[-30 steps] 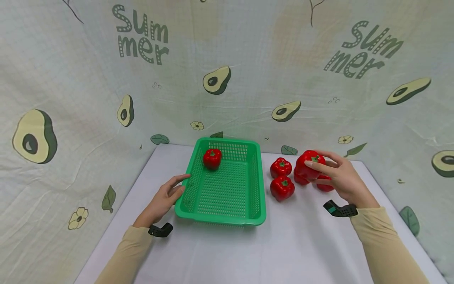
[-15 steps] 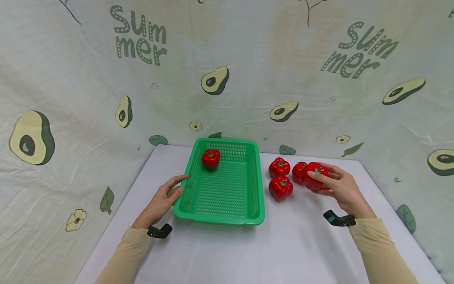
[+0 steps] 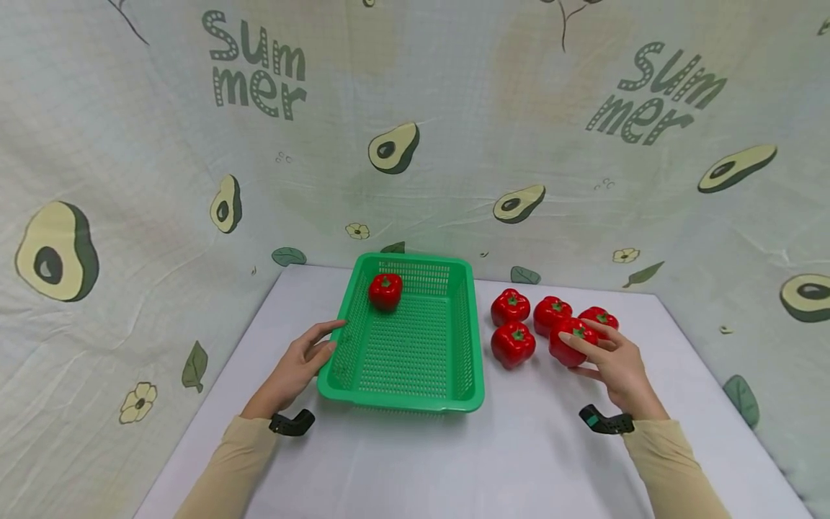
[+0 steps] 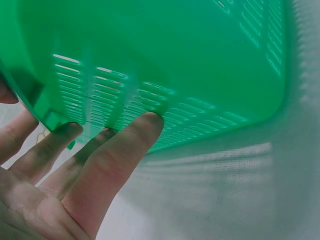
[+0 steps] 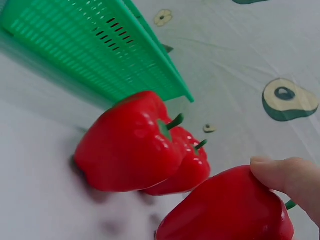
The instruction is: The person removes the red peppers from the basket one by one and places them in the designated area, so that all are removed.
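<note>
My right hand [image 3: 619,367] holds a red bell pepper [image 3: 567,344], its thumb across the near side by the green stem. In the right wrist view the thumb lies on top of that pepper [image 5: 227,210], low in the picture. Beyond the hand sits another red bell pepper [image 3: 599,317], partly covered by the fingers. At the left, my left hand [image 3: 300,366] rests against the side of a green plastic basket [image 3: 478,360]. The left wrist view shows its fairly straight fingers touching the slotted outer wall [image 4: 210,60]. One red bell pepper [image 3: 385,292] stands in the basket's far left corner.
Between basket and right hand stand several more bell peppers: a near one [image 3: 513,344], a far one [image 3: 510,307] and one beside the held pepper [image 3: 552,315]. A white table [image 3: 415,461] lies underneath, with a printed cloth [image 3: 454,144] hanging behind and along both sides.
My right hand has come down and toward me with its bell pepper, from above the rear peppers to the front of the group. The left hand stays at the basket.
</note>
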A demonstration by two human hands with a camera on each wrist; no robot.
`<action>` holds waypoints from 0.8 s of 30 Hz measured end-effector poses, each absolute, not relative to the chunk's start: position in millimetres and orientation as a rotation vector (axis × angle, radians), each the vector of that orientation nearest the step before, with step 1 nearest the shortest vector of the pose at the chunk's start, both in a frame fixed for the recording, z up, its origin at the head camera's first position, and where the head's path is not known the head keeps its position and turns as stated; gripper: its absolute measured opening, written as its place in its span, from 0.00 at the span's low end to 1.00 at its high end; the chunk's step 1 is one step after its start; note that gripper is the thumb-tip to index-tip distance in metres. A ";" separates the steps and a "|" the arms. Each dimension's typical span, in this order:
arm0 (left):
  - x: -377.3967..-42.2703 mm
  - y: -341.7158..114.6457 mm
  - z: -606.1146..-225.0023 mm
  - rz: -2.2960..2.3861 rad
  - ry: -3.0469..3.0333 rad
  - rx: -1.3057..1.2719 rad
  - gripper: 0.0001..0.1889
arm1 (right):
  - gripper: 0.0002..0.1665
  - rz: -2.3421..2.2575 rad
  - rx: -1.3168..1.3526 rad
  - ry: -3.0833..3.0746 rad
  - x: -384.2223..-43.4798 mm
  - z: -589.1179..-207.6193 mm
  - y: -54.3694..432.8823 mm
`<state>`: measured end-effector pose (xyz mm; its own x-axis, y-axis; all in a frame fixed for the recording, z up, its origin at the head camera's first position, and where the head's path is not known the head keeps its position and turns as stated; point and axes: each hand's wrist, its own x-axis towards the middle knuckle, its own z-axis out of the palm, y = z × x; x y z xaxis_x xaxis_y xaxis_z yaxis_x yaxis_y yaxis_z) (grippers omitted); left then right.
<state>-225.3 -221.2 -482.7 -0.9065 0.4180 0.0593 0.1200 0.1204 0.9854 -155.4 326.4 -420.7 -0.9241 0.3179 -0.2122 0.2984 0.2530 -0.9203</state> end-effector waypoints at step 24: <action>-226.3 -221.5 -485.5 1.873 2.161 0.544 0.27 | 0.55 1.815 -0.702 -2.452 -154.8 -450.0 314.5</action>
